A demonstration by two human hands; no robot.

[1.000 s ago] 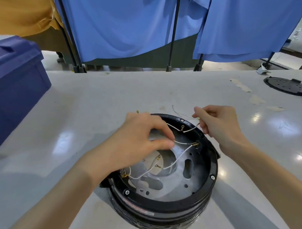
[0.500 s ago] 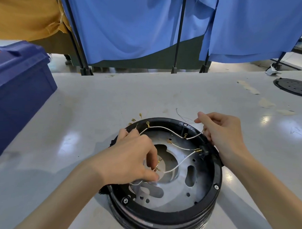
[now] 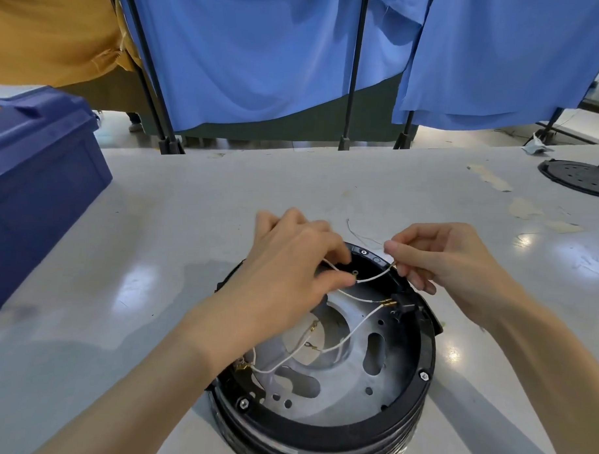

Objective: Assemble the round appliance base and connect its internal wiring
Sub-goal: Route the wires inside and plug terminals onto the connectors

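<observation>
Currently: one round base (image 3: 422, 377) on the bench (image 3: 189, 223). Two hands, left hand (image 3: 296, 271) and right hand (image 3: 449, 262), fingers (image 3: 392, 246) pinching one white wire (image 3: 371, 279).

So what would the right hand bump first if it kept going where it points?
Probably the left hand: the right hand points left, over the base, with only the white wire they both pinch between them.

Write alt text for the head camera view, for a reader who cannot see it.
The left hand and right hand pinch a white wire between them above the far rim of a round black base on a grey table. More white wires cross the metal plate inside it. A blue bin stands at left.
</observation>
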